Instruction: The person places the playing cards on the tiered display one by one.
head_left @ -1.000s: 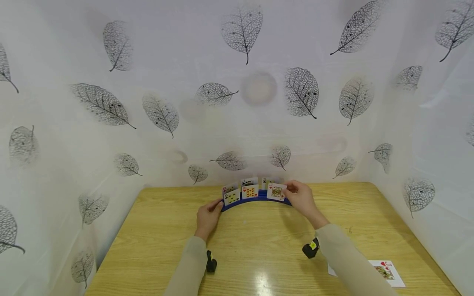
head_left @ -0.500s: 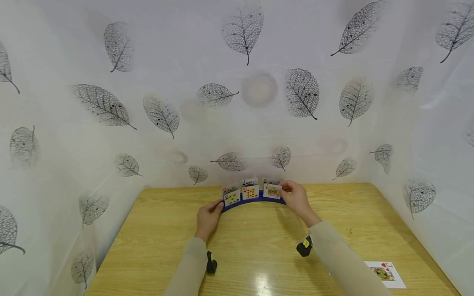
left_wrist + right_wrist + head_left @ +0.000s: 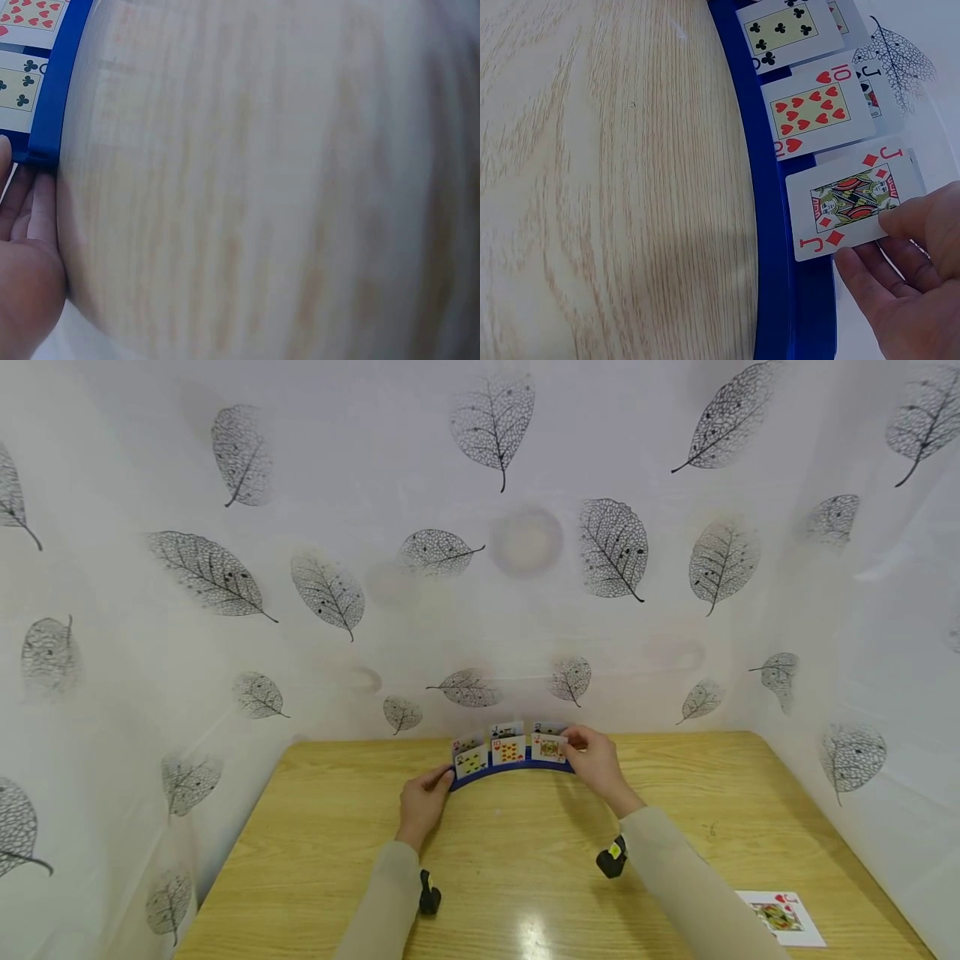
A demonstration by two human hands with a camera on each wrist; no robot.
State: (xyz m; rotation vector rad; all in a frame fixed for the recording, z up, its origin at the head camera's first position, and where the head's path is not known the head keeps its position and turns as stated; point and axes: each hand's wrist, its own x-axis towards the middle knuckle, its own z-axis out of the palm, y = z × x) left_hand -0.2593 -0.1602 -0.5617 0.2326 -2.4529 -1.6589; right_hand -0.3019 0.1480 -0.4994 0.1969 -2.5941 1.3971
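A curved blue card holder [image 3: 513,767] stands at the far side of the table, with playing cards upright in two rows. My left hand [image 3: 422,802] grips its left end, thumb in front and fingers under the end in the left wrist view. My right hand [image 3: 600,760] pinches the jack of diamonds [image 3: 847,196] by its right edge. That card's lower edge is right at the holder's front slot. To its left stand the ten of hearts [image 3: 810,112] and a clubs card [image 3: 781,34]. Behind the ten is a black-suit jack [image 3: 870,94], partly hidden.
A jack of hearts [image 3: 783,917] lies face up on the wooden table [image 3: 495,860] at the near right, partly under my right sleeve. A white leaf-print curtain [image 3: 525,635] hangs close behind the card holder and along both sides.
My right hand has moved left and slightly inward with the jack of diamonds, which now lines up beside the ten of hearts. My left hand has stayed at the holder's end.
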